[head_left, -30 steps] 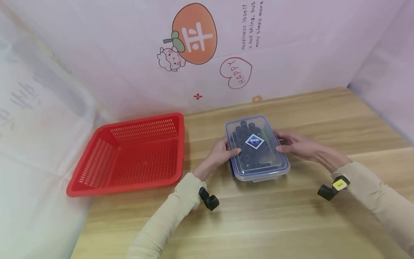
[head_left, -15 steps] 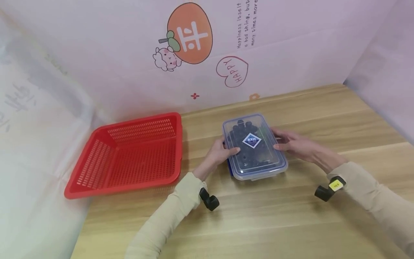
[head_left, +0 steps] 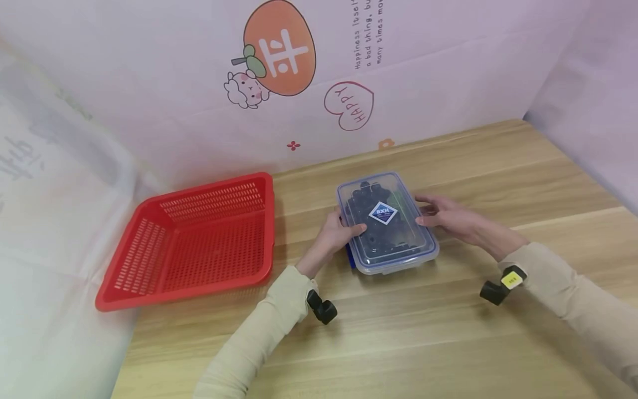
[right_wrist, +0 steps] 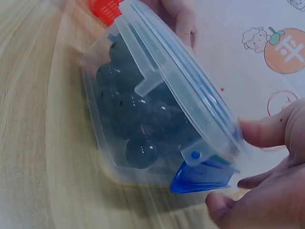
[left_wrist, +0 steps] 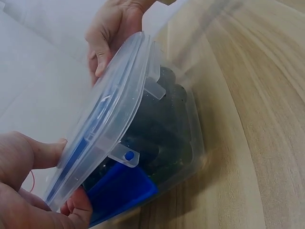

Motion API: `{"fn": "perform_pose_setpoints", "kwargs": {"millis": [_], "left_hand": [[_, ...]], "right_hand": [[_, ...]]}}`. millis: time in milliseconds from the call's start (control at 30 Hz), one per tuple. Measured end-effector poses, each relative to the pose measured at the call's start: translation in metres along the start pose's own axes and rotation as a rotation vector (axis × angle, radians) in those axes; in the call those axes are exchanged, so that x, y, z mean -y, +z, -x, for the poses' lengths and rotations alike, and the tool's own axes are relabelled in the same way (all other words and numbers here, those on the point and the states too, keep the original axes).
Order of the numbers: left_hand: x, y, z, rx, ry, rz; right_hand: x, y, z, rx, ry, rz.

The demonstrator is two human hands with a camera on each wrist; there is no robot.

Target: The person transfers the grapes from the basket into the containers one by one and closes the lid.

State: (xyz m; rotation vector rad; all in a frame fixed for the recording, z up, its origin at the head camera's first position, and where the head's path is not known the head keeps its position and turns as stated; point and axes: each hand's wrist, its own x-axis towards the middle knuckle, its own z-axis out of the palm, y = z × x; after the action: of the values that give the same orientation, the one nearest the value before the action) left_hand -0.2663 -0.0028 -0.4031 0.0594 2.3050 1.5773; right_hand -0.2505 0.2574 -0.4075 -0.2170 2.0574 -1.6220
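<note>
A clear plastic food container [head_left: 394,257] with a blue-edged lid lies on the wooden table. Dark round fruit, like grapes [right_wrist: 141,151], fills it. My left hand [head_left: 335,231] grips its left side, thumb on top of the lid and fingers down at the edge. On the opposite side my right hand [head_left: 451,220] has its thumb at the lid's rim and its fingertips by a blue latch [right_wrist: 205,176]. Another blue latch [left_wrist: 124,188] juts outward near my left fingers. The lid [left_wrist: 107,119] sits over the box.
A red slotted plastic basket [head_left: 269,221] stands at the left, with nothing inside. Behind the wooden table [head_left: 389,338] hangs a pale printed cloth [head_left: 189,127], and more cloth closes off both sides.
The view shifts slightly, so the container and basket appear a little further left. Both hands stay at the container's sides, with the right thumb still at the lid's edge.
</note>
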Motion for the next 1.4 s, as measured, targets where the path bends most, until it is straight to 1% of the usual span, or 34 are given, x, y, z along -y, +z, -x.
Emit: {"fn": "perform_pose_setpoints", "kwargs": {"millis": [133,267,467,600,767,1067,1167,1400], "left_hand": [[-0.002,-0.001,0.002,-0.015,-0.009,-0.015],[-0.003,-0.001,0.004,-0.023,-0.020,-0.034],[-0.003,-0.001,0.005,-0.030,-0.022,-0.068],[-0.003,-0.001,0.004,-0.029,-0.025,-0.075],[-0.004,0.000,0.004,-0.028,-0.027,-0.070],[-0.004,0.000,0.005,-0.030,-0.016,-0.065],[-0.004,0.000,0.005,-0.027,-0.010,-0.059],[0.000,0.001,0.004,-0.018,0.002,-0.041]], "right_hand": [[0.003,-0.003,0.000,0.036,0.085,-0.011],[0.005,-0.004,0.001,0.049,0.122,-0.029],[0.006,-0.004,0.005,0.033,0.121,-0.022],[0.006,-0.004,0.005,0.013,0.105,-0.016],[0.006,-0.002,0.007,-0.017,0.095,-0.011],[0.010,0.000,0.009,-0.066,0.111,0.044],[0.011,0.001,0.010,-0.075,0.115,0.067],[0.011,0.004,0.010,-0.086,0.119,0.081]]}}
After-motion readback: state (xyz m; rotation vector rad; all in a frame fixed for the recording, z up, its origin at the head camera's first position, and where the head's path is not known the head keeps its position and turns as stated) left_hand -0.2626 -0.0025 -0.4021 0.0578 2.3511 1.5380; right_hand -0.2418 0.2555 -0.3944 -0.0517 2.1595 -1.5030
